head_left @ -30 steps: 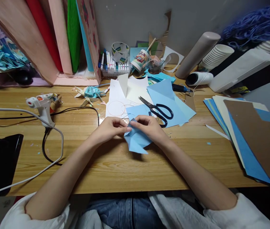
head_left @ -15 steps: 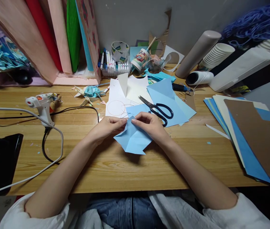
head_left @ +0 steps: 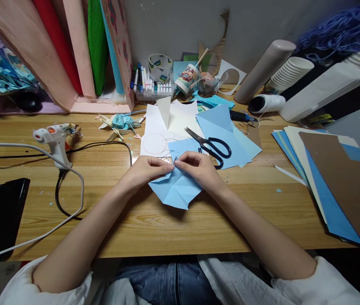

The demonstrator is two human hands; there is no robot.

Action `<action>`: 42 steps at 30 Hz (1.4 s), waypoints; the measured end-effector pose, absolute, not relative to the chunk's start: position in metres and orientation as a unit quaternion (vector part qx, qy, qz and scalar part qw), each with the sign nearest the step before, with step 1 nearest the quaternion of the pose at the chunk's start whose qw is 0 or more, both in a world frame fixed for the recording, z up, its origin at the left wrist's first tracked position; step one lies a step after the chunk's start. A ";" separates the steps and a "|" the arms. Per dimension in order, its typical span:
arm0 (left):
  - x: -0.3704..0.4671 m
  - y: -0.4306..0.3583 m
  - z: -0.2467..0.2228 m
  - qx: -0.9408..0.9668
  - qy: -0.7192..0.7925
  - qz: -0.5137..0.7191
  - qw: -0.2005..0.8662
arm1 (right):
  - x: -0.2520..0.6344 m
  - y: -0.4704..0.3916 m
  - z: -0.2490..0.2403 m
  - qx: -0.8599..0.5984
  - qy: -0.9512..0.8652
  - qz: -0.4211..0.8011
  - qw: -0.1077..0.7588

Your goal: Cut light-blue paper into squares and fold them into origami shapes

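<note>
A creased piece of light blue paper [head_left: 176, 189] is held a little above the tabletop, its lower edge toward me. My left hand [head_left: 150, 169] pinches its upper edge between thumb and fingers. Close beside it, my right hand [head_left: 199, 168] pinches the same edge, the two thumbs almost meeting. Black-handled scissors [head_left: 211, 146] lie just beyond my right hand, blades pointing to the far left. Under them are blue paper sheets [head_left: 220, 127], and left of these is a white sheet [head_left: 151, 127] with drawn circles. The fingers under the paper are partly hidden.
On the left stand a white glue gun [head_left: 54, 142] with its cord and a black phone [head_left: 4, 212]. A stack of coloured card [head_left: 339, 178] lies at the right. Markers [head_left: 153, 82], a tape roll [head_left: 160, 67] and paper cups [head_left: 289, 74] line the back.
The blue paper has turned slightly and shifted a little left. My left hand has moved right along its edge, bringing its thumb closer to my right thumb.
</note>
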State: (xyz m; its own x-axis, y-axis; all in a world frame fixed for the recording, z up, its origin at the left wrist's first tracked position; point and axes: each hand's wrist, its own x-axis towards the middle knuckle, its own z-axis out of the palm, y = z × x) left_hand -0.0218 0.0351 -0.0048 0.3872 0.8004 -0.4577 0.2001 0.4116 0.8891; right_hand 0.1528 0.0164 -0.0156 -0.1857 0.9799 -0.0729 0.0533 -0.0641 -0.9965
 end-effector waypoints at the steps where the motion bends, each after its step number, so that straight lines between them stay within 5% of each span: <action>1: -0.022 0.035 -0.005 0.494 0.507 0.226 0.669 | 0.153 0.016 -0.016 -0.481 -0.541 0.547 0.421; 42: -0.012 0.027 -0.005 0.554 0.483 0.269 0.623 | 0.152 0.013 -0.014 -0.499 -0.607 0.437 0.438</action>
